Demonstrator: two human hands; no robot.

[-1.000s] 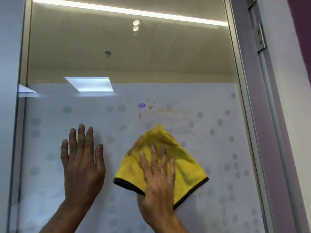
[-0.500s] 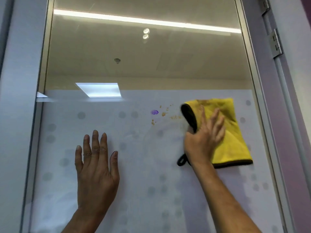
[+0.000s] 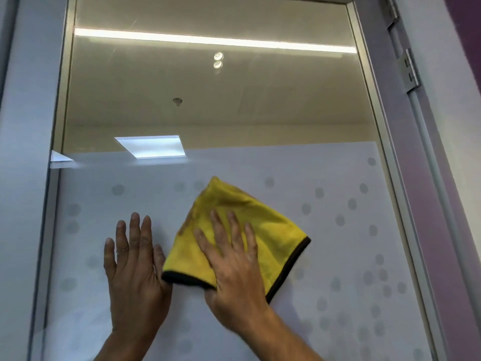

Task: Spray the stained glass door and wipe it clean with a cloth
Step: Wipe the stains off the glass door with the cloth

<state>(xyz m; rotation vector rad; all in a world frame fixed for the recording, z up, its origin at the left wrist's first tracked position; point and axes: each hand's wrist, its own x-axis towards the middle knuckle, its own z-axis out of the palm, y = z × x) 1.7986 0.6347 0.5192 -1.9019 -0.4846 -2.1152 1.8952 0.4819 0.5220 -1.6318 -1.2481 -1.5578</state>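
The glass door (image 3: pixel 325 256) fills the view, frosted with grey dots below and clear above. A yellow cloth (image 3: pixel 265 225) with a dark hem lies flat against the frosted part at the centre. My right hand (image 3: pixel 231 261) presses the cloth's lower left against the glass, fingers spread, thumb tucked under the hem. Flat on the glass just left of the cloth rests my left hand (image 3: pixel 135 272), fingers apart, holding nothing. No purple or orange stains show; the cloth covers that spot. No spray bottle is in view.
The door's metal frame (image 3: pixel 382 142) runs down the right side, with a hinge (image 3: pixel 411 71) on the purple jamb beyond it. A grey frame post (image 3: pixel 28 152) borders the glass on the left. Ceiling lights reflect in the clear upper pane.
My right hand has swept the cloth from the upper right back left and down, over where the purple and orange spots were. My left hand stays flat on the glass.
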